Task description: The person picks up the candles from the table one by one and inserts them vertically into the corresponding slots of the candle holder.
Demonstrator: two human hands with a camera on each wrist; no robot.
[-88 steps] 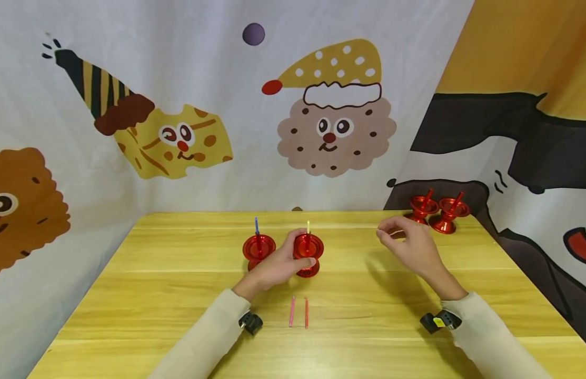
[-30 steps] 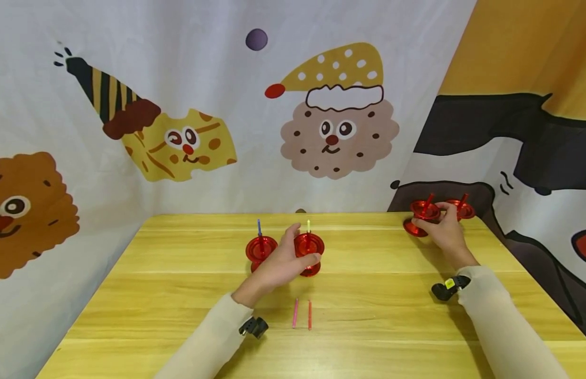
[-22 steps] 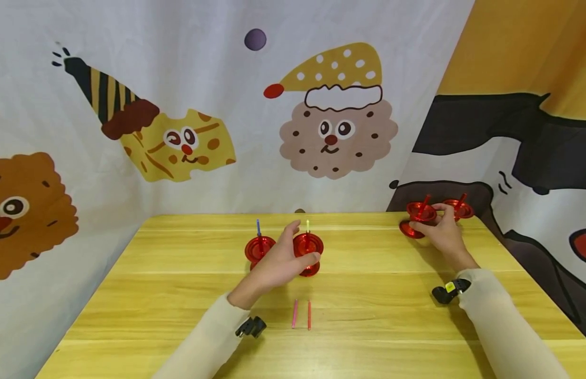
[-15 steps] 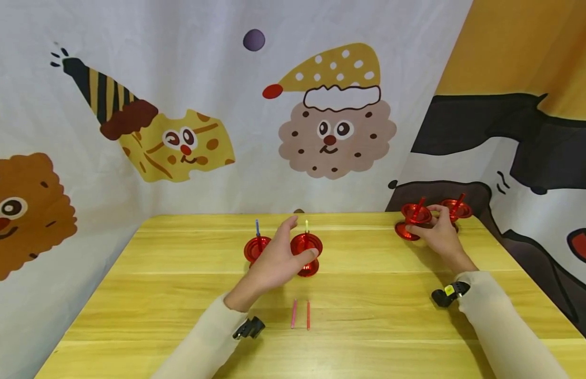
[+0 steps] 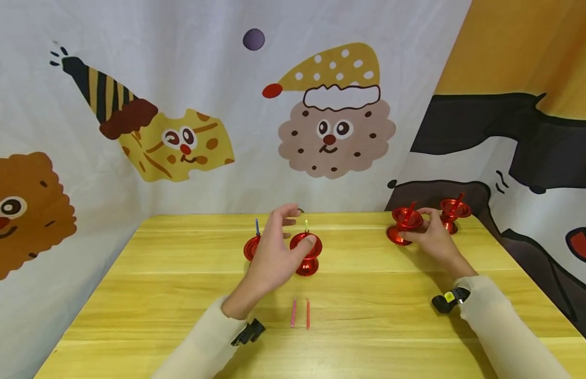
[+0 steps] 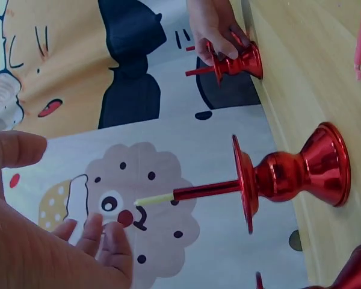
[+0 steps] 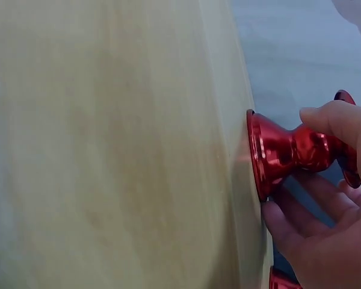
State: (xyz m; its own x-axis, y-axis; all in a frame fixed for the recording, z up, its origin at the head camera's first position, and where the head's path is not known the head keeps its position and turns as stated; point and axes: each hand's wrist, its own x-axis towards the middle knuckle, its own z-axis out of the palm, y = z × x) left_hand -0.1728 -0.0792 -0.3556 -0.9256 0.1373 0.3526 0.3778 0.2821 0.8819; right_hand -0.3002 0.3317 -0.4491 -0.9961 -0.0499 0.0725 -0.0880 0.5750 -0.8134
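My right hand grips the middle of a red metal candle holder at the back right; in the right wrist view thumb and fingers wrap its waist. My left hand hovers with loosely bent, parted fingers beside a second red candle holder. A thin yellow candle stands in that holder's tube; the left wrist view shows the hand apart from both. Partly hidden behind the left hand, a third holder bears a blue candle.
Another red candle holder stands by the back right corner, behind the right hand. A pink candle and a red candle lie on the wooden table. A printed cloth hangs along the back edge.
The right hand has reached the back right, taken hold of a candle holder and shifted it left and nearer. My left hand has come off the yellow candle's holder and risen.
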